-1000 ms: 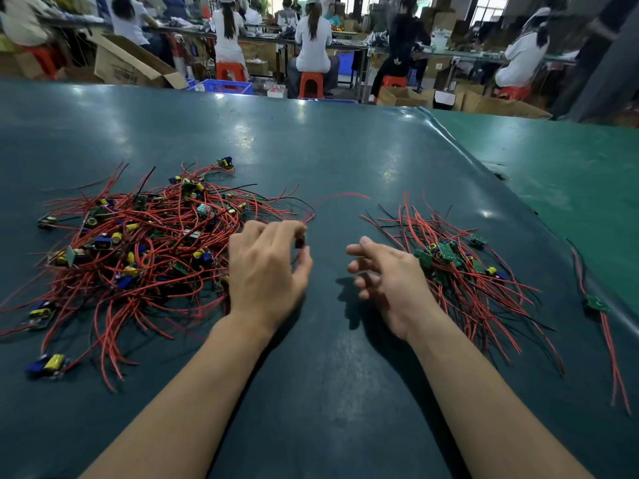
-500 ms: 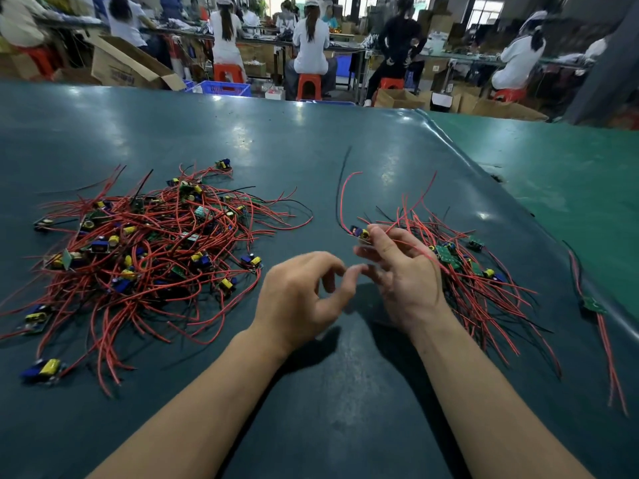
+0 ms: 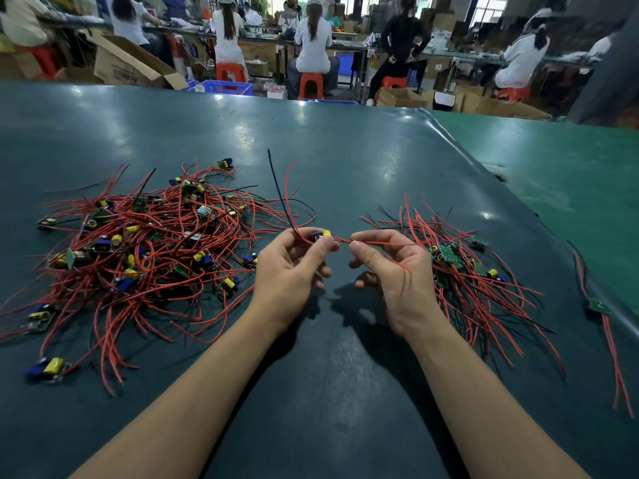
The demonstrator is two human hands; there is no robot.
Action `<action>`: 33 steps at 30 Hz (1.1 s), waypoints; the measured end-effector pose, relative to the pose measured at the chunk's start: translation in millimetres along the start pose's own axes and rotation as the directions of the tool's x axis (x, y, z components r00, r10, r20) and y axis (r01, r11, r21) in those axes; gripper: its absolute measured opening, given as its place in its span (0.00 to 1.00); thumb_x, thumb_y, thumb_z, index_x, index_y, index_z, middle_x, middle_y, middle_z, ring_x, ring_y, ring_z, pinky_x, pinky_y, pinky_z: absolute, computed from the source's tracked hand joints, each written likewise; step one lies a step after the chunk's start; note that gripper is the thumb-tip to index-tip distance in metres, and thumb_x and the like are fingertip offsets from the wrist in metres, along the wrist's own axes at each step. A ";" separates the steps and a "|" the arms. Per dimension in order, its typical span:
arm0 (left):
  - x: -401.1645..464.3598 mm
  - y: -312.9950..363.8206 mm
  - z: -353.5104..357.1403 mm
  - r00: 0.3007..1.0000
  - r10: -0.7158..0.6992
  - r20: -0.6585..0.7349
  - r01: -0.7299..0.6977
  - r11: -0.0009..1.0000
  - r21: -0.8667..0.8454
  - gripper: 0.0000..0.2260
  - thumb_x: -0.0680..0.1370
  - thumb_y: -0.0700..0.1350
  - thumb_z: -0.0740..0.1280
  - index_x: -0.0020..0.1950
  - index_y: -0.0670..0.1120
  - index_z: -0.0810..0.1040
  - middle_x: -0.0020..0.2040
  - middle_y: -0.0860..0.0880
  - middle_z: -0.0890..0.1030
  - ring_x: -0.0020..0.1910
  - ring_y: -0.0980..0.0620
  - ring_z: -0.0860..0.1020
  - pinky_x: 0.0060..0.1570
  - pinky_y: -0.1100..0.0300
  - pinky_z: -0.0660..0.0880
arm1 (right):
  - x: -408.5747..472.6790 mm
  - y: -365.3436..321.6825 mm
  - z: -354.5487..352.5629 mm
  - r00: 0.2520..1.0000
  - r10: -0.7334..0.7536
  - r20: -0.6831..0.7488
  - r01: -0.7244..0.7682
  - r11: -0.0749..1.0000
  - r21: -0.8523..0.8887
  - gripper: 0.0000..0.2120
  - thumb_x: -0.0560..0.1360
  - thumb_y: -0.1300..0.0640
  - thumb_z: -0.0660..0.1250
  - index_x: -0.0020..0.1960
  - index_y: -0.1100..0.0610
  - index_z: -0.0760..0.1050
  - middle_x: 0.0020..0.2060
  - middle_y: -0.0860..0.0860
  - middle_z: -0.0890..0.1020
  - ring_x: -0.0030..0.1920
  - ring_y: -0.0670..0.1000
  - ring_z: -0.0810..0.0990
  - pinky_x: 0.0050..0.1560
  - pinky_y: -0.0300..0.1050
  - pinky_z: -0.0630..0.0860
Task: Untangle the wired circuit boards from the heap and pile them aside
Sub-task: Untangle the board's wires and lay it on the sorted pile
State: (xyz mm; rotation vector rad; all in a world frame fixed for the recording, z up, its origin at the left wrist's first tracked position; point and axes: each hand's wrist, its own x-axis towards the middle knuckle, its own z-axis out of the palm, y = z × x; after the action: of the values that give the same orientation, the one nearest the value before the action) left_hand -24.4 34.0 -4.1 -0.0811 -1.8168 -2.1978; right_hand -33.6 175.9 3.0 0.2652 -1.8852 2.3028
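A tangled heap of wired circuit boards (image 3: pixel 145 250) with red and black leads lies on the left of the dark green table (image 3: pixel 345 167). A sorted pile of boards (image 3: pixel 463 271) lies on the right. Between them my left hand (image 3: pixel 294 271) pinches one small circuit board (image 3: pixel 322 235) with yellow and blue parts, held just above the table. Its red and black wires rise up and away. My right hand (image 3: pixel 390 267) pinches a red wire (image 3: pixel 377 243) of that board, close to the board's right side.
One loose board with red wires (image 3: pixel 600 305) lies near the table's right edge, where a lighter green table (image 3: pixel 570 174) adjoins. Stray boards (image 3: pixel 48 368) lie at the heap's near left. Seated people, red stools and cardboard boxes (image 3: pixel 128 63) fill the background.
My left hand pulled a board out of the heap. Both hands met at the middle, and the board is now held in the left hand with the right hand pinching its wire.
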 end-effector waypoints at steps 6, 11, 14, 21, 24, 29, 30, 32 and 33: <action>7.1 0.6 -6.6 0.993 -0.108 -0.051 0.095 0.974 -0.205 0.05 0.77 0.37 0.69 0.50 0.45 0.77 0.44 0.46 0.86 0.28 0.55 0.76 0.26 0.65 0.71 | 1.7 -3.1 2.4 0.981 0.174 -0.087 -0.154 0.969 0.193 0.03 0.74 0.63 0.71 0.46 0.57 0.78 0.38 0.51 0.82 0.31 0.48 0.81 0.24 0.37 0.73; 5.1 -1.4 -5.0 0.999 -0.023 -0.040 0.019 0.995 -0.095 0.07 0.75 0.34 0.70 0.50 0.44 0.78 0.40 0.49 0.84 0.27 0.56 0.77 0.28 0.65 0.73 | -2.3 -2.2 5.7 0.922 0.386 0.020 -0.385 0.914 0.130 0.08 0.74 0.57 0.72 0.49 0.60 0.80 0.37 0.52 0.83 0.28 0.46 0.80 0.25 0.35 0.74; 0.8 -2.0 -2.7 0.999 0.009 0.030 -0.008 0.999 -0.035 0.07 0.74 0.34 0.71 0.50 0.42 0.79 0.36 0.52 0.83 0.28 0.56 0.76 0.31 0.65 0.74 | -2.4 -1.5 8.0 0.946 0.323 -0.040 -0.313 0.937 0.157 0.04 0.74 0.60 0.72 0.47 0.61 0.82 0.34 0.52 0.82 0.26 0.45 0.76 0.25 0.35 0.71; -2.9 -2.2 -2.0 0.990 0.017 0.142 -0.032 0.994 0.105 0.06 0.73 0.34 0.73 0.49 0.37 0.80 0.35 0.52 0.83 0.30 0.59 0.78 0.32 0.68 0.73 | 0.4 -0.8 2.8 0.952 0.304 -0.026 -0.301 0.951 0.071 0.03 0.74 0.61 0.72 0.42 0.59 0.83 0.31 0.50 0.81 0.25 0.44 0.73 0.24 0.34 0.70; -3.4 -2.4 -2.6 0.985 0.044 0.170 -0.077 0.978 0.195 0.07 0.73 0.34 0.74 0.49 0.38 0.81 0.39 0.47 0.84 0.33 0.57 0.79 0.36 0.61 0.76 | -0.6 1.2 4.8 0.968 0.245 -0.046 -0.246 0.969 -0.026 0.05 0.75 0.61 0.71 0.41 0.60 0.82 0.31 0.51 0.79 0.25 0.45 0.72 0.23 0.35 0.69; -4.4 -2.4 -0.4 0.979 0.044 0.198 -0.085 0.974 0.208 0.08 0.72 0.34 0.74 0.50 0.35 0.81 0.40 0.42 0.85 0.33 0.56 0.79 0.37 0.62 0.77 | 1.0 3.0 6.0 0.968 0.207 -0.139 -0.207 0.978 0.012 0.07 0.75 0.62 0.71 0.38 0.60 0.83 0.28 0.51 0.79 0.23 0.45 0.70 0.21 0.35 0.66; -4.0 -1.7 -0.1 0.983 0.026 0.182 -0.057 0.984 0.168 0.07 0.72 0.34 0.74 0.49 0.36 0.80 0.39 0.43 0.85 0.32 0.56 0.79 0.34 0.64 0.76 | 1.3 3.8 6.8 0.969 0.189 -0.156 -0.189 0.982 0.019 0.08 0.75 0.62 0.71 0.37 0.59 0.83 0.28 0.50 0.79 0.23 0.45 0.69 0.21 0.35 0.66; -3.1 -0.6 -0.6 0.988 -0.021 0.156 0.011 0.998 0.066 0.04 0.73 0.33 0.73 0.46 0.37 0.80 0.37 0.43 0.85 0.31 0.57 0.80 0.32 0.66 0.74 | 2.7 4.5 7.8 0.968 0.149 -0.203 -0.152 0.988 0.004 0.08 0.74 0.61 0.72 0.37 0.59 0.83 0.28 0.50 0.77 0.23 0.46 0.69 0.21 0.37 0.65; -2.7 -0.6 -1.3 0.989 -0.039 0.144 0.035 0.999 0.032 0.04 0.73 0.33 0.73 0.45 0.39 0.79 0.37 0.43 0.85 0.32 0.55 0.81 0.32 0.66 0.74 | 4.0 4.5 7.6 0.964 0.130 -0.233 -0.136 0.991 -0.009 0.08 0.74 0.60 0.73 0.36 0.60 0.83 0.27 0.50 0.76 0.23 0.46 0.68 0.22 0.37 0.65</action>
State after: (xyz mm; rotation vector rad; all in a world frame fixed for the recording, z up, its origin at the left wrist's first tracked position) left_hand -21.8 33.3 -5.5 -0.2083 -1.9408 -2.2427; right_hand -38.2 167.6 1.1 -0.1338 -1.8627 2.2753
